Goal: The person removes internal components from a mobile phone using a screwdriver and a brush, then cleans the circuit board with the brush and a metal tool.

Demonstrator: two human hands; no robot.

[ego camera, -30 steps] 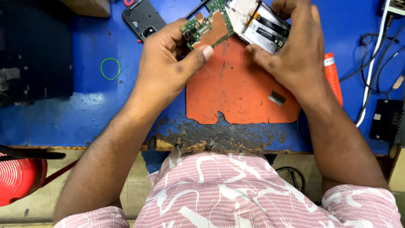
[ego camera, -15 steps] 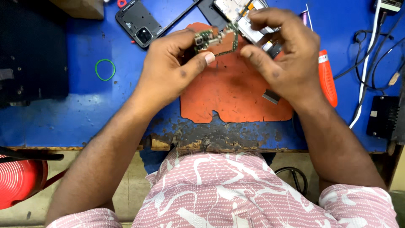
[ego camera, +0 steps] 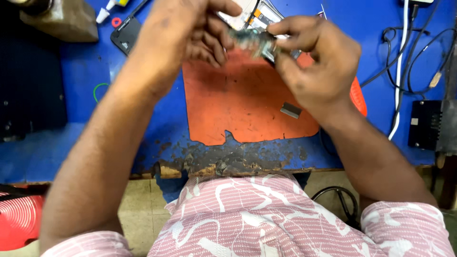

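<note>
My left hand (ego camera: 185, 35) and my right hand (ego camera: 316, 62) both pinch a small green circuit board (ego camera: 251, 42), held in the air above an orange work mat (ego camera: 238, 104); the board is blurred. Behind the hands an opened phone body (ego camera: 259, 16) lies on the blue bench, mostly hidden by my fingers. A small grey metal piece (ego camera: 290, 110) rests on the mat below my right hand.
A dark phone (ego camera: 124, 34) lies at the back left beside a brown block (ego camera: 62, 21) and a green rubber ring (ego camera: 100, 90). An orange tool handle (ego camera: 358, 97) sits right of the mat. Cables (ego camera: 402, 71) and a black box (ego camera: 431, 124) stand at the right. The bench's front edge (ego camera: 228, 164) is worn.
Both hands have lifted the circuit board off the phone body and brought it nearer the camera. The view has tilted, so the bench items sit lower in frame.
</note>
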